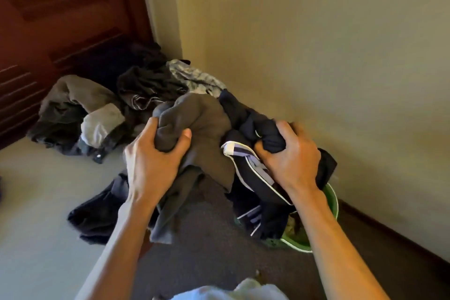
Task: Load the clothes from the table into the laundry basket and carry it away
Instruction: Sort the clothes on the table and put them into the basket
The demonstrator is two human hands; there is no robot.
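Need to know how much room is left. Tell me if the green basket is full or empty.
Cannot tell how full. Only part of the green basket's rim shows; dark clothes held in both hands hang over it and hide most of the inside.

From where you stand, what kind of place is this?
Probably a room corner in a home: a dark wooden louvred door, plain beige walls, and clothes piled on a pale table beside a green laundry basket.

Most of the green basket [332,204] is buried under dark clothes [255,178]. The brown door [48,19] runs off the frame's top and left. Something white [233,292] at the bottom edge is blurred.
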